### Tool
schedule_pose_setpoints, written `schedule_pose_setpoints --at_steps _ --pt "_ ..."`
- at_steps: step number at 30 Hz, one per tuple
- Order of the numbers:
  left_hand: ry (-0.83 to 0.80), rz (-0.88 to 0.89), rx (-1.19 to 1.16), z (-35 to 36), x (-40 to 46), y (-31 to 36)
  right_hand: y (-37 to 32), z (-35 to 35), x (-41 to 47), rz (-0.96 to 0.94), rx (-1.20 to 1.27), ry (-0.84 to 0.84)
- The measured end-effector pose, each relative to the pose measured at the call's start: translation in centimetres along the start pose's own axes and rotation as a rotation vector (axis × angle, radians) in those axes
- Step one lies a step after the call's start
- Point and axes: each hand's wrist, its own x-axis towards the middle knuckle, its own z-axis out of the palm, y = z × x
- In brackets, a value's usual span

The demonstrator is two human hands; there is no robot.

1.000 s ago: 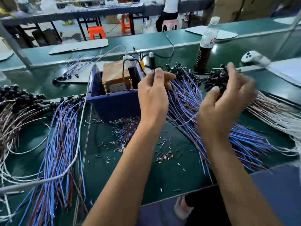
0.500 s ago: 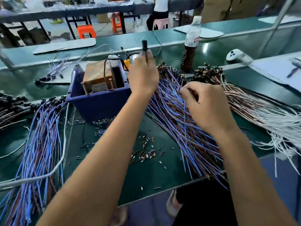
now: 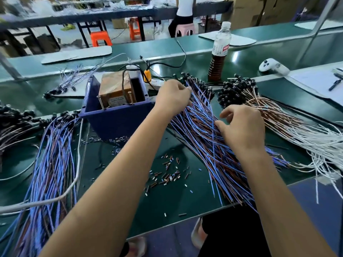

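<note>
Right of the blue bin [image 3: 118, 121], the wire bundle [image 3: 209, 145] lies fanned: light, limp, tangle-prone. Left hand [image 3: 172, 98] pinches strands near their black-capped ends, likely the best hold; right hand [image 3: 241, 127], fingers curled, touches strands, grasp unclear.

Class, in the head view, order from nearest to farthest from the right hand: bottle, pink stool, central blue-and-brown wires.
1. central blue-and-brown wires: directly under the right hand.
2. bottle: behind, on the table.
3. pink stool: far background.

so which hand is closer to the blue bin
Left. The left hand is right beside the blue bin; the right hand is farther off, over the wires.
</note>
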Motion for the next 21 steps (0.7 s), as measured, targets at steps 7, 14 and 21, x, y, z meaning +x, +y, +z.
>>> schedule_pose_setpoints --at_steps 7,14,21 --pt "-0.625 -0.051 0.256 -7.3 -6.7 -5.3 -7.4 3.1 -3.0 -0.227 0.196 0.018" --pt "-0.485 -0.351 0.553 -17.4 -11.1 -11.3 -17.7 9.2 -9.4 -0.526 0.189 -0.52" --pt "-0.004 -0.516 0.791 -22.8 -12.0 -15.6 -25.8 14.1 -10.9 -0.491 0.229 -0.625"
